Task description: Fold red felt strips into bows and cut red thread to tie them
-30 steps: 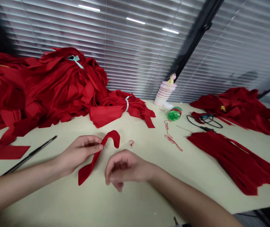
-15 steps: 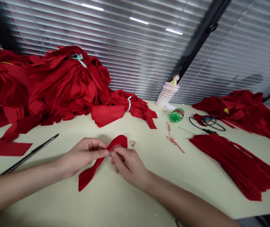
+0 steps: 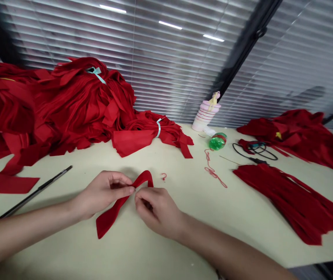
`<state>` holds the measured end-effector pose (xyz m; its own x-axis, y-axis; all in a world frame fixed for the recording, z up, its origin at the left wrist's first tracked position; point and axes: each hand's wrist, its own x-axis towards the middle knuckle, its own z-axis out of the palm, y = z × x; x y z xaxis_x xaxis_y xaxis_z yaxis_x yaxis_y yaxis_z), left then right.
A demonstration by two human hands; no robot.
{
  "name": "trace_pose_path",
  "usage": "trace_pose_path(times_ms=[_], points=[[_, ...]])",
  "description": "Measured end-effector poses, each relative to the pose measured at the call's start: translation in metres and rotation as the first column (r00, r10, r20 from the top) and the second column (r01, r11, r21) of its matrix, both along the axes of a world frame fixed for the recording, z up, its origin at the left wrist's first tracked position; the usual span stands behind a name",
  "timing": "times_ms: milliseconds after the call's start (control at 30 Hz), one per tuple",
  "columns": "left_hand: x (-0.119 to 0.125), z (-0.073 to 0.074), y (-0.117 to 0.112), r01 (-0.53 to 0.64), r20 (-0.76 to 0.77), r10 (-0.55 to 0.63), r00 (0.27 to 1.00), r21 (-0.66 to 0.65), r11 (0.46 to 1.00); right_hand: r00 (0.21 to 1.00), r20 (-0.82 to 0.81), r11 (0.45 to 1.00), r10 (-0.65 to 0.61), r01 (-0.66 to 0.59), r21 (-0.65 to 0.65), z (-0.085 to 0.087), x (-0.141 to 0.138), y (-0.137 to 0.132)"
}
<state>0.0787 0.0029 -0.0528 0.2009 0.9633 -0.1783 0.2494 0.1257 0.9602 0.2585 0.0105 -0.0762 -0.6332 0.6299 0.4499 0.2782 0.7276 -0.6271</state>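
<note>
Cloth fills the left end of the table (image 3: 160,249): a flat red piece (image 3: 6,182) at the edge, a dark slim rod (image 3: 35,191) lying slantwise beside it, and behind both a big heap of red fabric (image 3: 67,105).

Near the front edge, the left hand (image 3: 105,192) has its grip closed, thumb and forefinger pinching a red strip (image 3: 111,216). The strip's lower end lies on the table, and its upper part arches over in a loop between the hands.

The right hand (image 3: 157,210) meets it there with curled fingers, its grip narrow and its fingertips touching the loop; I cannot tell whether it actually clamps the strip.

Farther right lie a red thread (image 3: 213,171), a pink spool stack (image 3: 205,116), a black cable (image 3: 255,149) and a flat stack of red strips (image 3: 295,202).
</note>
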Motion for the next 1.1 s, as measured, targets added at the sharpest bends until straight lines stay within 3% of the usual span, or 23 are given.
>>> trace_pose_path(times_ms=[167, 267, 400, 500, 667, 1100], points=[[-0.0006, 0.0017, -0.0002, -0.004, 0.034, 0.006, 0.999, -0.036, 0.999, 0.997, -0.05, 0.997, -0.062, 0.064, 0.035, -0.0022, 0.0003, 0.0015], [-0.0012, 0.0031, -0.0005, 0.003, 0.069, 0.003, 0.998, -0.096, 0.995, 0.986, -0.113, 0.98, -0.126, 0.142, 0.141, -0.0016, 0.0007, 0.003], [-0.0016, 0.0031, -0.0012, 0.02, 0.072, -0.011, 0.997, -0.123, 0.992, 0.962, -0.248, 0.899, -0.115, 0.207, 0.386, 0.003, 0.0029, 0.0016], [-0.0023, 0.003, -0.0015, 0.053, 0.098, -0.042, 0.994, -0.121, 0.991, 0.975, -0.179, 0.855, -0.132, 0.203, 0.477, 0.0041, 0.0035, 0.0004], [-0.0033, 0.0038, -0.0012, 0.088, 0.048, -0.083, 0.995, -0.12, 0.989, 0.98, -0.077, 0.872, -0.186, 0.2, 0.447, -0.0006, 0.0012, 0.0039], [-0.0006, 0.0076, -0.0038, 0.159, 0.01, -0.159, 0.987, -0.081, 0.984, 0.988, 0.038, 0.908, -0.152, 0.125, 0.4, 0.001, 0.0043, 0.0082]])
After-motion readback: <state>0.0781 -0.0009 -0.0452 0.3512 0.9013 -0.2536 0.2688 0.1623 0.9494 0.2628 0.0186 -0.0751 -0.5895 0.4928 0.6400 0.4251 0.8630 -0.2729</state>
